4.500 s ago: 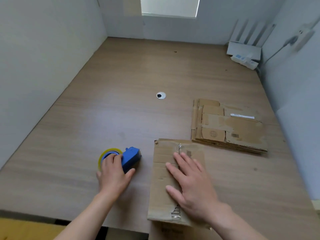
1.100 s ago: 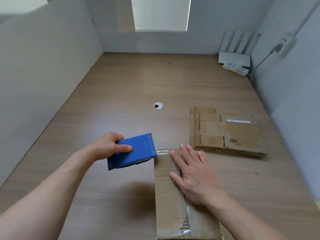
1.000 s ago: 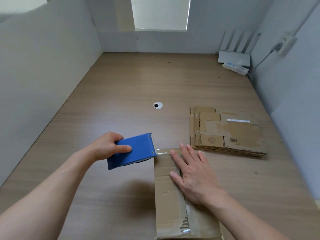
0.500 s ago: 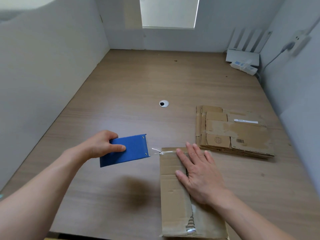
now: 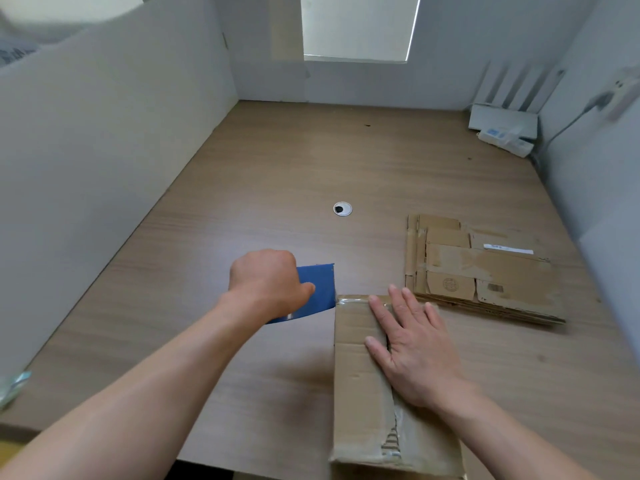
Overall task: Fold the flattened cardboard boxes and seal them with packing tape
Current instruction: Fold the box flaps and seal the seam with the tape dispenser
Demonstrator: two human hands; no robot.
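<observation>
Grips the blue tape dispenser (image 5: 320,289) in the left hand (image 5: 266,282) beside the far corner of the folded box (image 5: 360,375), at the near edge of the table (image 5: 277,168). Presses the right hand (image 5: 412,351) flat, fingers straight, on top. Likely light, stiff, dentable: best steadied palm-down.

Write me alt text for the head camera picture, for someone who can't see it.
A person's left hand grips a blue tape dispenser at the far left corner of a folded cardboard box, while the right hand presses flat on its top. A stack of flattened boxes lies on the wooden table to the right.
</observation>
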